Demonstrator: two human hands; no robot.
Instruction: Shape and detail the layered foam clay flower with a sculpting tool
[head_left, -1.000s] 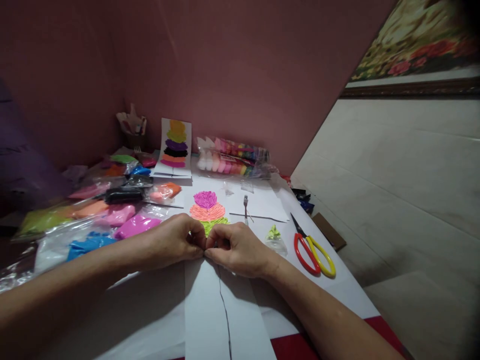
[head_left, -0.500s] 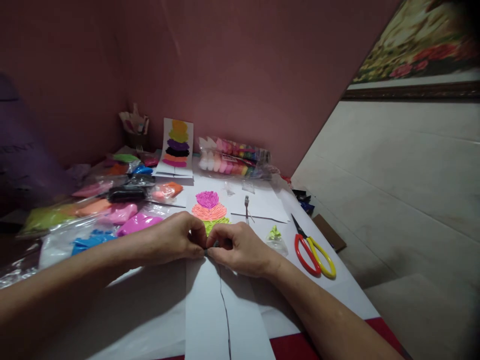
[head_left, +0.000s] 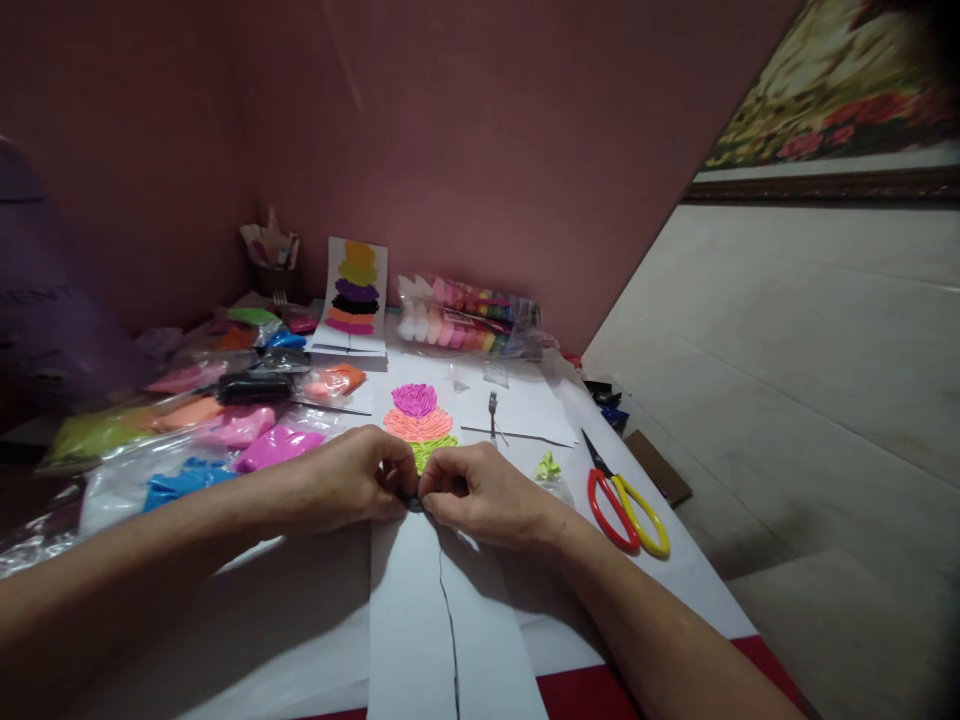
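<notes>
Remote log: I had fingers of the left hand [head_left: 352, 482] and right hand [head_left: 484, 497] pinching a small dark piece [head_left: 415, 505] | just below the green band [head_left: 433, 449], over paper [head_left: 409, 620] | risk, I judged: tearing — from uneven pull.

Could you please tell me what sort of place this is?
Probably a craft corner in a home: bags of coloured, clay-like material and scissors suggest crafts, and a framed picture suggests a home.

Around your grip
Beyond it you face a pink wall [head_left: 480, 150]; high right, a framed picture [head_left: 817, 110] (brown-edged).
</notes>
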